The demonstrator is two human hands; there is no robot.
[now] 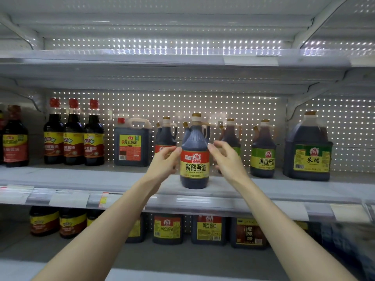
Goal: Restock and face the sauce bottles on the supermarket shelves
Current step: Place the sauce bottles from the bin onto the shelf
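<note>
A dark soy sauce bottle [194, 167] with a red and yellow label stands upright near the front edge of the middle shelf [97, 179], label facing me. My left hand [164, 161] reaches in from the left, and its straight fingertips touch the bottle's shoulder. My right hand [228, 159] is at the bottle's right side with relaxed fingers, the tips at or just off the bottle. Neither hand wraps round it. A second bottle of the same kind [165, 136] stands further back, partly hidden by my left hand.
Further back on the same shelf are three tall red-capped bottles [74, 134], a square jug [132, 142], green-label vinegar bottles [262, 153] and a large vinegar jug [308, 147]. The lower shelf holds several sauce jugs [209, 230]. Another shelf [142, 61] runs overhead.
</note>
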